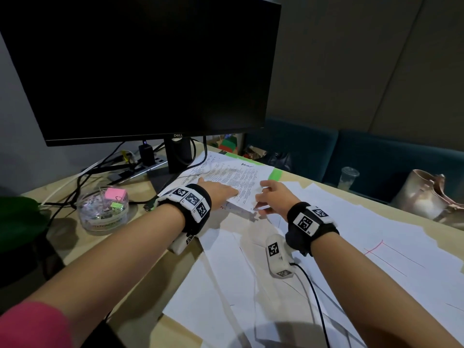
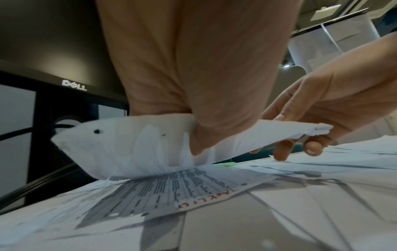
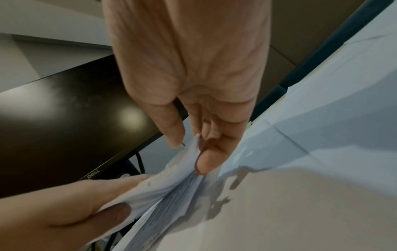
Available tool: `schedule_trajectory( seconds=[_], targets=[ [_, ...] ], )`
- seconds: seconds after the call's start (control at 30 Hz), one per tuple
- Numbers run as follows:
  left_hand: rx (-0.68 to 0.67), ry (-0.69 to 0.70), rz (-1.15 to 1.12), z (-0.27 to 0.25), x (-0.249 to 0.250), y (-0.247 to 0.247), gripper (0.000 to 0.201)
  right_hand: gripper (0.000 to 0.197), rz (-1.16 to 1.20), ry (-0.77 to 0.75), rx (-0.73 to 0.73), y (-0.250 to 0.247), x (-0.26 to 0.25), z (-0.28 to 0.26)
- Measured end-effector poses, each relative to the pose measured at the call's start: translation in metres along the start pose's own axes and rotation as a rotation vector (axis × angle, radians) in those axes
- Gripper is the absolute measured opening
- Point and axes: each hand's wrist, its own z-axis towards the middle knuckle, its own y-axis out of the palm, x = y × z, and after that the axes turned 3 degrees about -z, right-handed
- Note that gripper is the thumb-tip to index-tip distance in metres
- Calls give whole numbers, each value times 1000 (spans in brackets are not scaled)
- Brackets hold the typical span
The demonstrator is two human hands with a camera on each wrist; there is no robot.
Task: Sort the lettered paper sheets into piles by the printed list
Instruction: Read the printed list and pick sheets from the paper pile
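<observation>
A thin stack of printed sheets (image 1: 241, 182) with a handwritten word at its top lies just in front of the monitor stand. My left hand (image 1: 221, 192) reaches across its near left part; in the right wrist view the left hand (image 3: 64, 212) pinches the stack (image 3: 154, 185), fingers on top and thumb beneath. My right hand (image 1: 270, 199) pinches the near right corner, thumb above and fingers below, as the left wrist view shows (image 2: 322, 105). There the stack (image 2: 128, 144) is raised and bowed. Under it lies flat a printed sheet with red handwriting (image 2: 204, 198).
A dark monitor (image 1: 140, 71) stands right behind the sheets, with cables and a power strip (image 1: 150, 164) at its foot. A glass bowl of clips and sticky notes (image 1: 103, 209) sits left. Blank white sheets (image 1: 339, 247) cover the desk; green tape (image 1: 275, 174), a cup (image 1: 349, 177) and a bag (image 1: 426, 194) are at the right.
</observation>
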Motion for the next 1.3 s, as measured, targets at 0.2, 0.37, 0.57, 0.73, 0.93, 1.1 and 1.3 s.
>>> schedule_trajectory(
  seconds=[0.2, 0.37, 0.57, 0.73, 0.93, 1.1, 1.3],
  targets=[
    [-21, -26, -55, 1, -19, 3, 57, 48, -30, -15, -30, 12, -6, 8],
    [105, -18, -127, 3, -29, 3, 58, 46, -55, -155, 270, 25, -9, 20],
    [159, 27, -174, 10, -26, 5, 84, 43, -154, -304, 557, 36, -24, 23],
    [16, -31, -110, 14, -29, 13, 63, 53, -259, -99, 257, 35, -14, 31],
    [-99, -46, -111, 21, -37, 18, 46, 14, 117, 176, 139, 36, 2, 38],
    [-168, -96, -206, 24, -40, 20, 83, 16, 290, 231, 62, 32, -9, 35],
    [-166, -119, -251, 22, -36, 18, 98, 9, 149, 219, -66, 34, -14, 25]
  ],
)
